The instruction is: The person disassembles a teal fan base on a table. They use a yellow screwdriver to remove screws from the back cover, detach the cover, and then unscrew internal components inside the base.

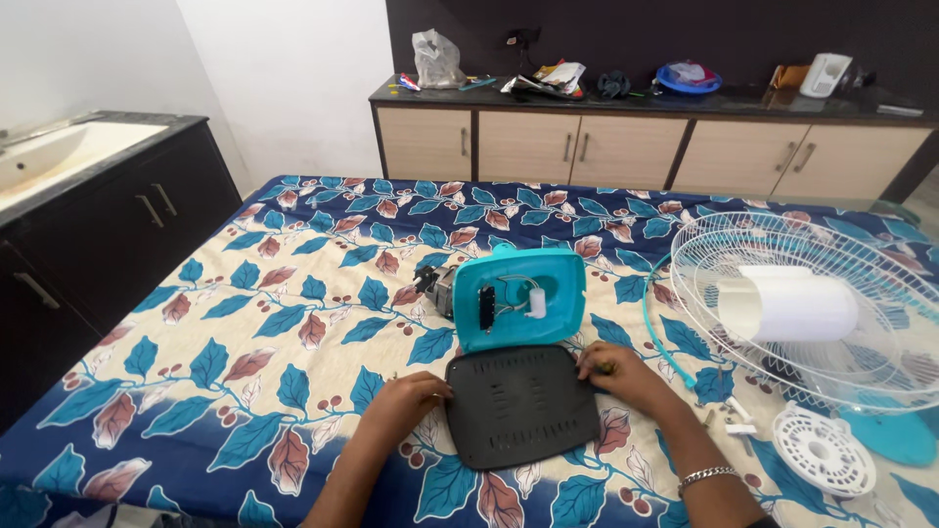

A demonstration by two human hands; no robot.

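Note:
A dark grey vented cover panel [521,406] lies flat on the leaf-patterned cloth [293,293]. My left hand [406,399] rests on its left edge, fingers curled on the rim. My right hand [618,372] touches its upper right corner and seems to pinch something small there. Just behind the panel stands a teal fan motor housing [518,296], open side up, with wires, a white capacitor and a black part inside. The metal motor [440,286] sticks out at its left.
A white wire fan guard [782,293] with a white cylinder lies to the right over a teal base [895,435]. A small white round grille [824,451] and loose small parts [736,418] sit near it. Cabinets line the back wall; a dark sink counter [88,186] stands left.

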